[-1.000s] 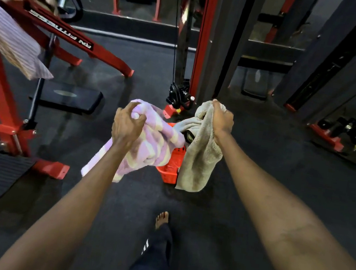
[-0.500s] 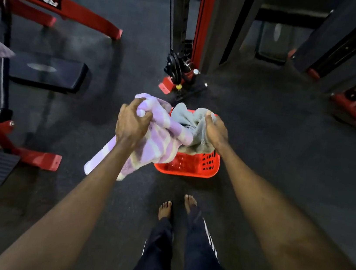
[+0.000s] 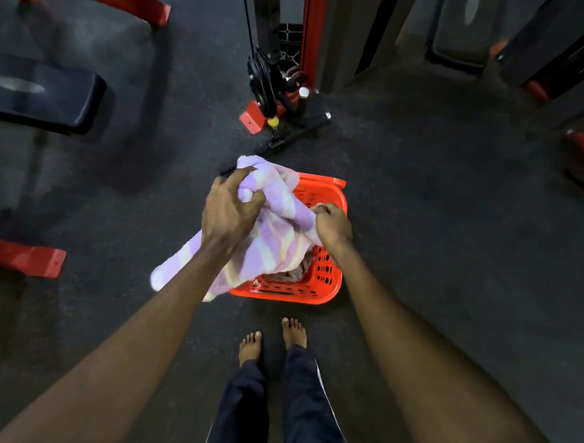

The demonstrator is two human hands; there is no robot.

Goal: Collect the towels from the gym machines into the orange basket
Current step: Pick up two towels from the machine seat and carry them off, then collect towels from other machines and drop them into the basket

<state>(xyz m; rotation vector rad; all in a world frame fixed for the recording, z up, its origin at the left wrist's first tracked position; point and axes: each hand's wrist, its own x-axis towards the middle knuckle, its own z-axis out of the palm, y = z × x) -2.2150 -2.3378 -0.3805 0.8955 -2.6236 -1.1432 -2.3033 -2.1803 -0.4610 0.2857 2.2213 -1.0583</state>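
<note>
Nearest, two bare feet stand on the dark floor, just short of the fingers. The left hand has its fingers clenched round a bunch of the lilac striped towel, while the right hand pinches the towel's edge just beside it. Under both sets of fingers sits the orange basket, the towel's loose end hanging past its left rim; a brownish towel lies inside. Beyond the fingers stands a red and black cable machine.
</note>
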